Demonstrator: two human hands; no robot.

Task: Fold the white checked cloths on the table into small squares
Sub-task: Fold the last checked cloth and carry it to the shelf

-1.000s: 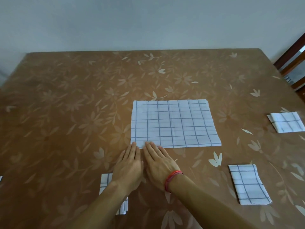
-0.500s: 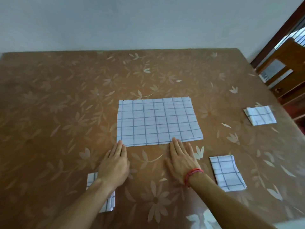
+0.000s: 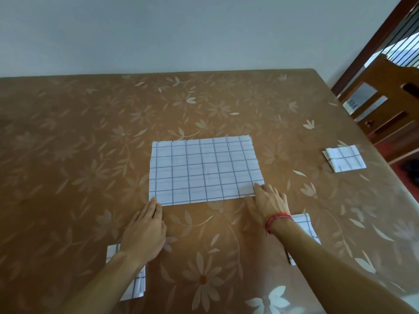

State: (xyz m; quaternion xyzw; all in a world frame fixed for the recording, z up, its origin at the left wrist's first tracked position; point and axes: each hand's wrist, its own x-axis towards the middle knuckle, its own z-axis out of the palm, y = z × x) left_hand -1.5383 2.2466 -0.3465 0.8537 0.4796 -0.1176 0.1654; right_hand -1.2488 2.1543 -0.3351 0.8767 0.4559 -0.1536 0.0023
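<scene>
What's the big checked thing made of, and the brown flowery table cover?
The big checked cloth looks like thin woven fabric: it lies flat with faint creases. The table cover seems glossy plastic or vinyl, since it reflects light.

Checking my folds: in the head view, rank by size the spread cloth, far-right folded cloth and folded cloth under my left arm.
1. spread cloth
2. far-right folded cloth, left folded cloth: unranked; left one partly hidden, nearer.

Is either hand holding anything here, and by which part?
Nothing is gripped: the left hand and right hand lie flat, fingertips touching the spread cloth at its near corners.
</scene>
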